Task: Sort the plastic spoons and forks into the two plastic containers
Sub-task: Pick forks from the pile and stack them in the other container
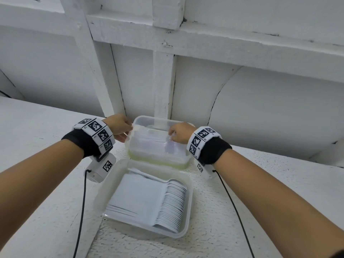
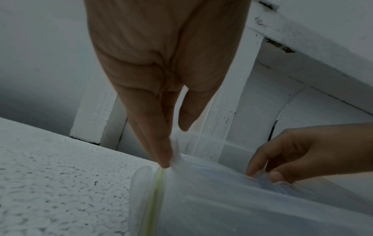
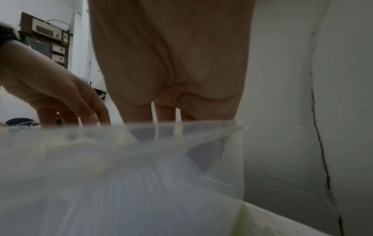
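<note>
- Forks: we take the white cutlery lying in the far container point(image 1: 158, 146), centre of the head view, to be forks inside a thin clear bag point(image 2: 212, 175), though the shapes are too blurred to be sure.
- Our left hand point(image 1: 119, 125) pinches the bag's edge at the container's left rim; the left-wrist view shows fingertip and film meeting there.
- Our right hand point(image 1: 179, 132) has fingers curled, pinching the bag on the right side.
- We should pull both pinches apart evenly and low, so the film opens without tipping the container.
- The spoons point(image 1: 171, 203) lie nested in the near container point(image 1: 188, 216), lower centre, touching the far one.
- Both rest on the white textured ledge point(image 1: 46, 164); keep the cables clear.
</note>
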Available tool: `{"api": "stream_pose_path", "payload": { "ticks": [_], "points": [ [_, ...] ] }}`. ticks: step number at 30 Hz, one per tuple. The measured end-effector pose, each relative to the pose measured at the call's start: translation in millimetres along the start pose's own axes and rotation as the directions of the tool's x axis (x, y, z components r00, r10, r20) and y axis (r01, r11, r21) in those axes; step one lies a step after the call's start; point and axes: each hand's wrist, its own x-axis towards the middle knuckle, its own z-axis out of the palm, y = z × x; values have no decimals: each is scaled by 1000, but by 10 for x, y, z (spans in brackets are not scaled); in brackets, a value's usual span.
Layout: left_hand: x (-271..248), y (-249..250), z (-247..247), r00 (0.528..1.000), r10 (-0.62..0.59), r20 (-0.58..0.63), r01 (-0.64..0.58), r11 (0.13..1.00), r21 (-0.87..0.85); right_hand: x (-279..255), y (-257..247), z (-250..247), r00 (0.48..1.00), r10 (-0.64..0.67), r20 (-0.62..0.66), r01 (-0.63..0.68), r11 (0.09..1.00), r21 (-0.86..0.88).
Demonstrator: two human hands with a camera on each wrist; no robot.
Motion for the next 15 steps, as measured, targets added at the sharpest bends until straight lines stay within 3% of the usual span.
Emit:
{"api": "stream_pose_path", "payload": {
  "ticks": [4, 15],
  "points": [
    [-18, -7, -1, 1000, -1, 1, 1, 1000, -13, 30, -15, -22, 999, 10, 35, -11, 1000, 26],
    [-36, -4, 16, 1000, -4, -3, 4, 1000, -29, -13, 45, 37, 999, -46, -15, 47, 996, 81]
  ]
}}
